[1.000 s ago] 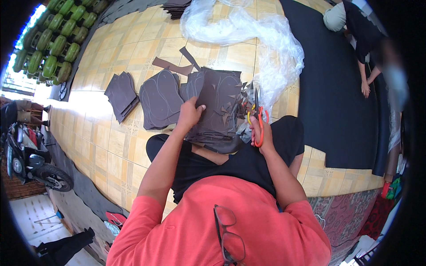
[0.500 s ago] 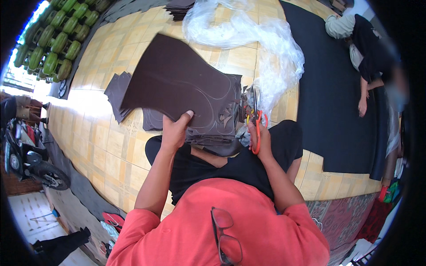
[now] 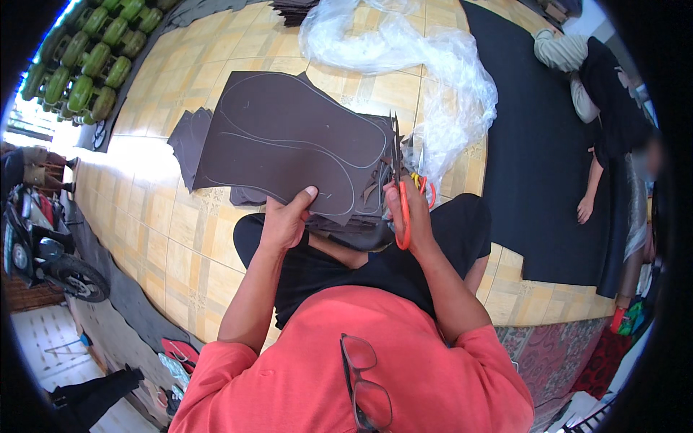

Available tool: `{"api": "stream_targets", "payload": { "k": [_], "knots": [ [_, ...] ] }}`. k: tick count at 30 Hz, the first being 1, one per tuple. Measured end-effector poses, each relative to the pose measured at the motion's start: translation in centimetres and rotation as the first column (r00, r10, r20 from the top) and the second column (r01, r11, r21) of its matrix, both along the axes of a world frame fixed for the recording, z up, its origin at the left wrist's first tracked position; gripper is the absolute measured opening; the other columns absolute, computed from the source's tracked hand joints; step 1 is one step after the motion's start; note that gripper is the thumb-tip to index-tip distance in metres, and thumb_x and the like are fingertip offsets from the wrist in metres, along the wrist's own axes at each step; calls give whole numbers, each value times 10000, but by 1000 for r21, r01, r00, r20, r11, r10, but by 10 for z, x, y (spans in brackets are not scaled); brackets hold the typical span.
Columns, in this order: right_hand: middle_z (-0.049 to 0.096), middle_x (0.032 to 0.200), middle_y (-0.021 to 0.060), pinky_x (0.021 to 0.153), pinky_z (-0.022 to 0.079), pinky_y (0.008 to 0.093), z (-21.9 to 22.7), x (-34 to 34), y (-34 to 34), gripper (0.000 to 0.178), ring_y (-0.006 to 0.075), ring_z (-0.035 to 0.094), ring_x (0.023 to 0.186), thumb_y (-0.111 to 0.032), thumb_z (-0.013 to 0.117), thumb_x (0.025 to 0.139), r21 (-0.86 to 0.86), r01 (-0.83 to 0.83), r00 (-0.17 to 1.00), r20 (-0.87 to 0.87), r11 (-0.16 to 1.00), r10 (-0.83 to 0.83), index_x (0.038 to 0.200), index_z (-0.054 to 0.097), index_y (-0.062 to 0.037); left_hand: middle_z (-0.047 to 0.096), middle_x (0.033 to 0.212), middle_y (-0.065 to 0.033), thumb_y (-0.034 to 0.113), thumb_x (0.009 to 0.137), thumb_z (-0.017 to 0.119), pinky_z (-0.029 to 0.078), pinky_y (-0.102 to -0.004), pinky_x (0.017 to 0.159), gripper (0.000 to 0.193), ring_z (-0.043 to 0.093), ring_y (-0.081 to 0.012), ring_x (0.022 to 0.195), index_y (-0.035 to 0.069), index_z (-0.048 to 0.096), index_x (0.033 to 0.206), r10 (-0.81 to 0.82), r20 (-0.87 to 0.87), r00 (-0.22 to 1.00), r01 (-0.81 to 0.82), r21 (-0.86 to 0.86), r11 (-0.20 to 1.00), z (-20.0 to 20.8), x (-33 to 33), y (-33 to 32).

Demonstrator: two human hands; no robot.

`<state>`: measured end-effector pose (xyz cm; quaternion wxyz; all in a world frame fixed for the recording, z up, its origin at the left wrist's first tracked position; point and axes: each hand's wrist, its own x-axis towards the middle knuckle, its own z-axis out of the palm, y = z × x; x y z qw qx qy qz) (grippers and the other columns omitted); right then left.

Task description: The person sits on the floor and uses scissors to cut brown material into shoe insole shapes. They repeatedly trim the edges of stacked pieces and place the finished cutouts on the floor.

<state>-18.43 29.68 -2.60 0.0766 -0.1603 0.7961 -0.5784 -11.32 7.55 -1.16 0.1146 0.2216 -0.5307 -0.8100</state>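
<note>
At eleven o'clock from me, a dark brown sheet point(image 3: 281, 137) bearing pale outlines.
My left fingers point(image 3: 306, 196) are clamped on its near edge; at one o'clock my right fingers point(image 3: 392, 202) wrap around orange-handled scissors point(image 3: 403, 215), slightly parted toward twelve. Clear plastic point(image 3: 462, 94) lies farther off at one, brown pieces point(image 3: 188, 144) at ten.

A pale yellow tiled floor point(image 3: 144, 209) fills the middle of the frame. On it lie crumpled clear plastic point(image 3: 458, 86) at upper centre, a long black sheet point(image 3: 534, 173) at right, and stacks of brown pieces: one left of centre point(image 3: 189, 144), another at the top edge point(image 3: 292, 11).
</note>
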Motion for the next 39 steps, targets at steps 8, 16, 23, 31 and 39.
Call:
{"api": "stream_targets", "payload": {
  "k": [8, 16, 23, 31, 39],
  "knots": [
    [633, 801, 169, 688, 480, 380, 5, -4, -2, 274, 311, 627, 742, -254, 600, 939, 47, -29, 992, -119, 998, 34, 893, 528, 6, 607, 956, -26, 26, 843, 668, 425, -199, 541, 321, 575, -70, 737, 29, 548, 1140, -29, 55, 998, 27, 36, 999, 6, 4, 5],
    [467, 663, 19, 485, 396, 230, -15, 4, -4, 522, 82, 457, 525, -484, 380, 1009, -101, -43, 998, -52, 994, 38, 1019, 522, 18, 612, 961, -33, 39, 849, 666, 427, -187, 517, 320, 567, -60, 693, 16, 552, 1148, -56, 23, 998, 55, 57, 997, 2, 4, 7],
    [430, 615, -8, 421, 369, 216, -3, 7, -6, 524, 65, 426, 468, -490, 393, 1008, -233, -49, 975, 200, 971, 97, 899, 528, 5, 616, 1018, -53, 76, 877, 651, 476, -206, 557, 334, 599, -93, 743, 17, 538, 1186, -14, 1, 1000, 14, 130, 991, 3, 4, 7],
    [446, 553, -6, 366, 344, 229, -16, 12, 11, 501, 77, 427, 383, -486, 420, 1000, -109, -167, 976, 122, 980, 180, 849, 536, -22, 590, 1170, -106, 70, 898, 618, 480, -368, 926, 382, 593, -222, 1056, 10, 504, 1258, 110, -142, 984, -87, 157, 984, 17, -7, -32],
    [469, 660, 6, 516, 436, 236, -20, 6, 15, 471, 83, 491, 543, -468, 450, 995, -28, -143, 974, 173, 989, 146, 1002, 548, -8, 635, 965, -41, 53, 774, 634, 472, -284, 785, 317, 588, -147, 891, -14, 629, 1084, -203, 164, 965, 218, -73, 973, 35, 10, -66]
  ]
}}
